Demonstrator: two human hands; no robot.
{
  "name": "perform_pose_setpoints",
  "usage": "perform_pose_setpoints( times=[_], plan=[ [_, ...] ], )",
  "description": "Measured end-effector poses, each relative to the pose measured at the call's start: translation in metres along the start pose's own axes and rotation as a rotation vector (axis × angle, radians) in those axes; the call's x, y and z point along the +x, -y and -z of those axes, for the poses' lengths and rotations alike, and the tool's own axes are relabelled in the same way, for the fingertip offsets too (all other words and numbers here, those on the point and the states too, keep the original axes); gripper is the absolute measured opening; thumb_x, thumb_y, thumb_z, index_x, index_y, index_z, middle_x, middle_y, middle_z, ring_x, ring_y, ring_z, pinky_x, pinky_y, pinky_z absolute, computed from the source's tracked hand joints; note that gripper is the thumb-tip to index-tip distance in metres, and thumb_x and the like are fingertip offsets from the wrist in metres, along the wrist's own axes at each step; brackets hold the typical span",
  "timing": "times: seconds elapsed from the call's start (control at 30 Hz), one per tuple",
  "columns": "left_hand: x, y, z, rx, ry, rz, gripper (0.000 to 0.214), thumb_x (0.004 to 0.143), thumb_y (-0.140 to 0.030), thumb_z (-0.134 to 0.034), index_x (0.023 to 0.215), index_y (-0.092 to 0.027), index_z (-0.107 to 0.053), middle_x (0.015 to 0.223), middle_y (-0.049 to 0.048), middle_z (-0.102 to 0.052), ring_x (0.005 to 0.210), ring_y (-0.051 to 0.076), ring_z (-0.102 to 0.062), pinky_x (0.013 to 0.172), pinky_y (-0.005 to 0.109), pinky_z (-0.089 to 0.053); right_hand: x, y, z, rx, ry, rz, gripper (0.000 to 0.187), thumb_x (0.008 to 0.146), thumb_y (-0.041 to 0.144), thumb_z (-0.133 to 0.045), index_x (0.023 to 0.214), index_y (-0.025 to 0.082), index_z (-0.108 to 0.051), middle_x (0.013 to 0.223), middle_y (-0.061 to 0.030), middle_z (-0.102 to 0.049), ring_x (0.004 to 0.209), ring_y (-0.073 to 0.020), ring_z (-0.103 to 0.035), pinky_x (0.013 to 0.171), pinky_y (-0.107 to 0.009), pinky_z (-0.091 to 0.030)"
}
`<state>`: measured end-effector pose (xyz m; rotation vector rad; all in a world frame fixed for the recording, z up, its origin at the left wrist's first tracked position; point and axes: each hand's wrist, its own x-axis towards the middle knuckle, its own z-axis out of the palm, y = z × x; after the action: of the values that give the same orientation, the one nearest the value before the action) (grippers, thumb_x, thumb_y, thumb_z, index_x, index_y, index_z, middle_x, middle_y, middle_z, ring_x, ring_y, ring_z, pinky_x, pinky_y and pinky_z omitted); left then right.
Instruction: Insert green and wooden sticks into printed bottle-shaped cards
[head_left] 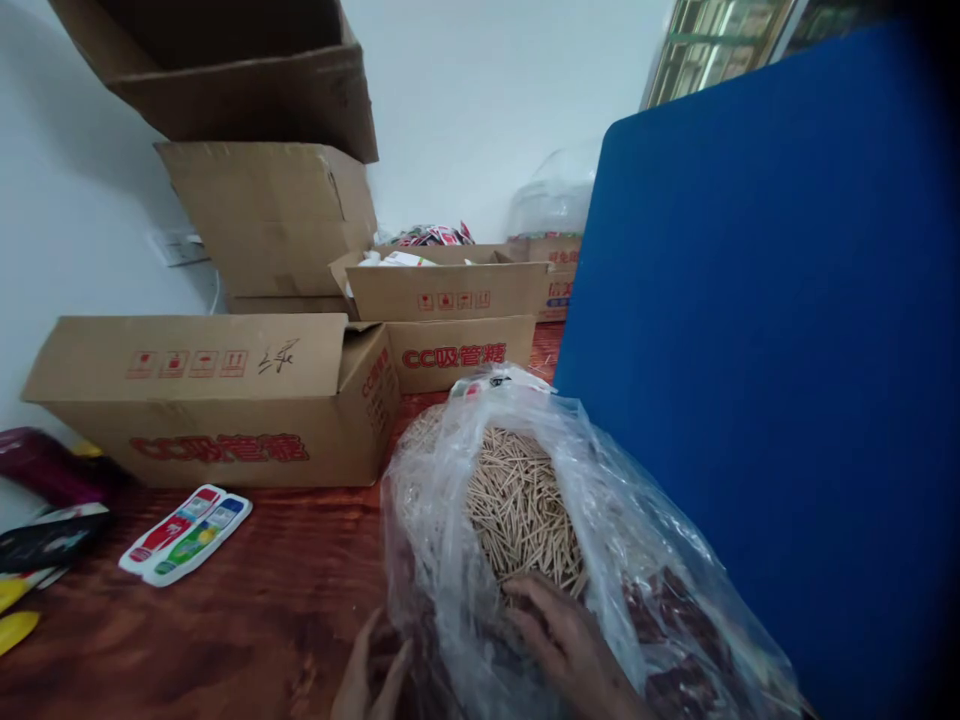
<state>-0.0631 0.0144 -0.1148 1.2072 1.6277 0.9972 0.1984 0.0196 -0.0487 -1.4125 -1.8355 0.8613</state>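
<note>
A clear plastic bag full of short, thin tan sticks lies with its mouth spread towards me. My right hand reaches into the mouth, fingers stretched and slightly apart, their tips at the near edge of the sticks. Left of the bag, at the bottom of the view, is my left hand. Its fingers are curved and apart, close to the plastic; I see nothing held between them. Dark brown wrapped pieces show through the clear plastic at the lower right.
Cardboard boxes stand along the wall, some stacked. A blue panel rises close on the right. Two joined colourful packets lie on the reddish wooden table. A dark purple object and yellow pieces are far left.
</note>
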Motion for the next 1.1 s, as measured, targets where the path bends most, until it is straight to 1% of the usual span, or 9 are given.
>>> perform_pose_setpoints(
  times=[0.1,0.27,0.37,0.43,0.6,0.73,0.87,0.97,1.1],
  plan=[
    [0.011,-0.009,-0.020,-0.016,0.132,-0.025,0.072,0.081,-0.046,-0.055,0.140,-0.011,-0.032,0.112,0.0137,-0.067,0.097,0.025,-0.067,0.088,0.034,-0.053,-0.003,-0.018,-0.010,-0.096,0.017,-0.028,0.031,0.088,0.031,-0.052,0.117,0.023,-0.060,0.117,-0.0079,-0.065,0.106,-0.0206,-0.062,0.092,-0.031,-0.049],
    [0.027,-0.021,-0.050,0.000,0.221,-0.194,0.063,0.077,-0.026,-0.055,0.137,-0.012,-0.045,0.136,0.0160,-0.053,0.123,0.027,-0.052,0.105,0.035,-0.041,0.001,-0.036,-0.017,-0.212,0.070,-0.005,0.039,0.087,0.030,-0.052,0.124,0.021,-0.058,0.126,-0.0096,-0.061,0.115,-0.0215,-0.059,0.097,-0.030,-0.048],
    [0.036,-0.013,-0.049,0.075,0.268,-0.265,0.065,0.071,-0.018,-0.056,0.136,-0.013,-0.049,0.137,0.0152,-0.053,0.127,0.026,-0.048,0.108,0.034,-0.037,0.015,-0.031,-0.006,-0.255,0.005,0.060,0.034,0.088,0.030,-0.049,0.119,0.021,-0.061,0.120,-0.0092,-0.065,0.108,-0.0203,-0.063,0.091,-0.027,-0.052],
    [0.042,-0.001,-0.038,0.128,0.269,-0.258,0.063,0.072,-0.019,-0.057,0.134,-0.015,-0.051,0.132,0.0132,-0.058,0.117,0.025,-0.057,0.103,0.030,-0.043,0.029,-0.024,0.003,-0.282,-0.028,0.123,0.032,0.089,0.033,-0.049,0.115,0.022,-0.063,0.117,-0.0094,-0.067,0.107,-0.0208,-0.064,0.089,-0.027,-0.053],
    [0.050,0.021,0.020,0.153,0.102,-0.228,0.044,0.080,-0.027,-0.055,0.123,-0.020,-0.061,0.100,0.0075,-0.073,0.085,0.020,-0.069,0.082,0.025,-0.054,0.099,0.020,0.008,-0.270,-0.125,0.362,0.031,0.089,0.037,-0.048,0.112,0.022,-0.064,0.120,-0.0103,-0.064,0.111,-0.0234,-0.061,0.094,-0.035,-0.052],
    [0.045,0.020,0.076,0.175,-0.168,-0.241,0.034,0.085,-0.033,-0.050,0.114,-0.023,-0.064,0.106,0.0076,-0.071,0.097,0.021,-0.067,0.090,0.028,-0.052,0.191,0.082,-0.004,-0.131,-0.161,0.567,0.031,0.089,0.038,-0.049,0.113,0.023,-0.061,0.122,-0.0097,-0.061,0.117,-0.0237,-0.055,0.102,-0.043,-0.044],
    [0.054,0.027,0.131,0.358,-0.381,-0.208,0.033,0.084,-0.034,-0.051,0.112,-0.022,-0.063,0.117,0.0089,-0.065,0.112,0.023,-0.059,0.101,0.034,-0.044,0.271,0.124,-0.030,-0.051,-0.150,0.609,0.032,0.086,0.041,-0.052,0.110,0.022,-0.059,0.116,-0.0107,-0.061,0.110,-0.0252,-0.057,0.096,-0.044,-0.047],
    [0.083,0.036,0.183,0.501,-0.550,0.015,0.041,0.083,-0.032,-0.049,0.120,-0.016,-0.056,0.123,0.0115,-0.060,0.119,0.022,-0.053,0.105,0.035,-0.039,0.298,0.130,-0.049,0.034,-0.100,0.537,0.037,0.085,0.043,-0.053,0.115,0.022,-0.056,0.114,-0.0100,-0.061,0.104,-0.0245,-0.060,0.091,-0.043,-0.049],
    [0.134,0.042,0.256,0.517,-0.714,0.291,0.049,0.085,-0.037,-0.045,0.126,-0.011,-0.048,0.129,0.0208,-0.051,0.124,0.034,-0.046,0.102,0.049,-0.037,0.297,0.116,-0.054,0.152,-0.050,0.419,0.041,0.082,0.048,-0.055,0.114,0.022,-0.057,0.116,-0.0101,-0.062,0.103,-0.0241,-0.062,0.092,-0.041,-0.049]
  ],
)
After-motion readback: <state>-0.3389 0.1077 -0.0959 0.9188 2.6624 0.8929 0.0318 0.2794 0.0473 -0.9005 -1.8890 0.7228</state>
